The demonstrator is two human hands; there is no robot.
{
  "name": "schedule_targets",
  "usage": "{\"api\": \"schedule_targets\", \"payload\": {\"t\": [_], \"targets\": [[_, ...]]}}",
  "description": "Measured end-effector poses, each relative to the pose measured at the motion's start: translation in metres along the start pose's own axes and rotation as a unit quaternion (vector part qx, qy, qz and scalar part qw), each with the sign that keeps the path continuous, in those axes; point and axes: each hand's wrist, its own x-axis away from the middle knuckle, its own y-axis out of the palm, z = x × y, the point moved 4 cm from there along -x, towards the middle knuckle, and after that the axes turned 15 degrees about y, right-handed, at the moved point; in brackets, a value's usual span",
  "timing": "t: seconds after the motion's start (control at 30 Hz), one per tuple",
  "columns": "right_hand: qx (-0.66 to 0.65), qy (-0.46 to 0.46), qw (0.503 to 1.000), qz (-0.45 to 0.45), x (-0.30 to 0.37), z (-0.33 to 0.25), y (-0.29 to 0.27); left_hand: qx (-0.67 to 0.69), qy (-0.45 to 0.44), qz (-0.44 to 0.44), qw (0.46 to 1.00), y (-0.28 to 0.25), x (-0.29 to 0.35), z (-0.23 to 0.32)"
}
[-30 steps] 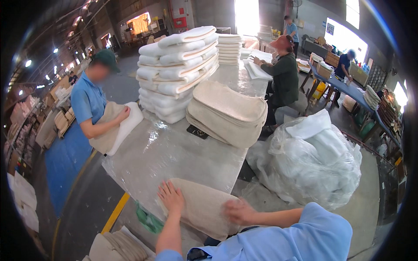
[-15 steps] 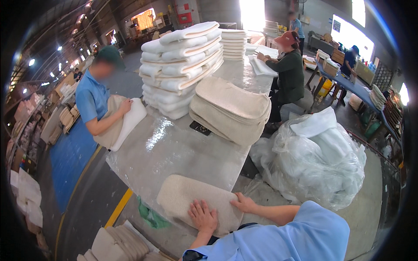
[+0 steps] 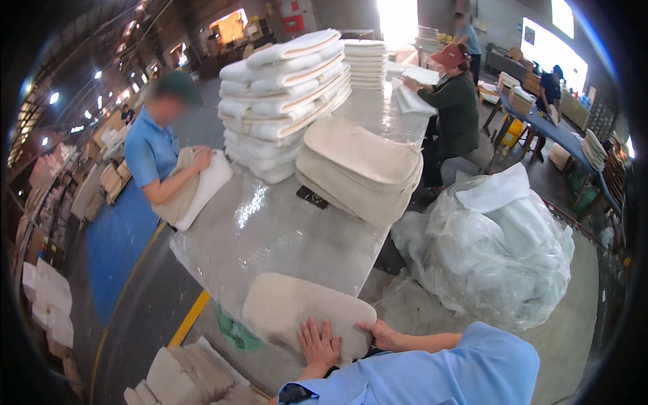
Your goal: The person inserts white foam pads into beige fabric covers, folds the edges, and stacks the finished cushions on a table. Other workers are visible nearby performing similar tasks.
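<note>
Beige oblong pad (image 3: 283, 304), head view, lower centre of frame, lying at near end of plastic-covered table (image 3: 223, 260). Left hand (image 3: 319, 345) flat on it, fingers spread; right hand (image 3: 383, 333) at its right end, thumb by the edge, other fingers hidden, can't tell if pinching. Bare tabletop above pad, up to the stacks; table edge close on the right. Pad's lower edge partly covered by left hand and blue shirt (image 3: 432, 368). Black item (image 3: 312, 197) beside beige stack (image 3: 361, 169), unclear. Lower-left pile (image 3: 182, 378) cut off. Beige stack and tall white stack (image 3: 283, 101) block upper centre. Bulky plastic bag (image 3: 493, 263) right; co-worker (image 3: 150, 145) left.
</note>
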Motion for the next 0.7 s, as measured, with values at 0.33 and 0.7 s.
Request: {"api": "schedule_targets", "payload": {"t": [0.33,0.7], "targets": [[-0.123,0.081,0.988,0.055,-0.026,0.028,-0.005,0.086,-0.019,-0.019,0.996,0.002,0.046,0.010],[0.038,0.030,0.999,0.010,0.002,0.004,0.060,0.399,-0.185,-0.013,0.898,-0.022,0.141,-0.054]]}}
